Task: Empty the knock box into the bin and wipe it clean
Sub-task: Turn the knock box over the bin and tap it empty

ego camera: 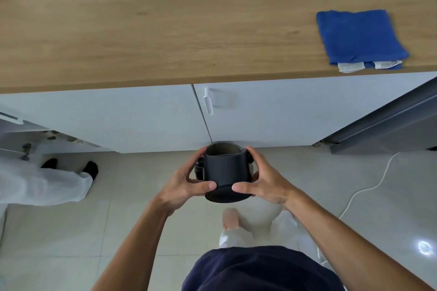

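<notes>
two bare hands are wrapped around a dark cylindrical knock box (224, 173), which is held in the air above the pale tiled floor (71, 231) and in front of the white cabinet doors (142, 116); the left hand (186, 182) is closed on the box's left side, with its thumb laid across the lower front wall and its fingers curled round the far side; the right hand (264, 182) is closed on the right side in the same manner, thumb pressed near the base; the two thumb tips are kept slightly apart on the front of the box; the box is tilted, so that its open top is turned away from the body and a little of the brownish inner wall is seen; small dark knobs are seen at either side, just beside the fingers; beyond the hands a light wooden countertop (165, 19) is spread across the upper view; up and to the right of the right hand, well apart from it, a folded blue cloth (359, 35) with white tags is laid near the counter's front edge; a white cable (369, 188) is trailed over the floor to the right of the right hand; far to the left of the left hand, the pale trousers and dark shoes of another person (59, 177) are seen.
</notes>
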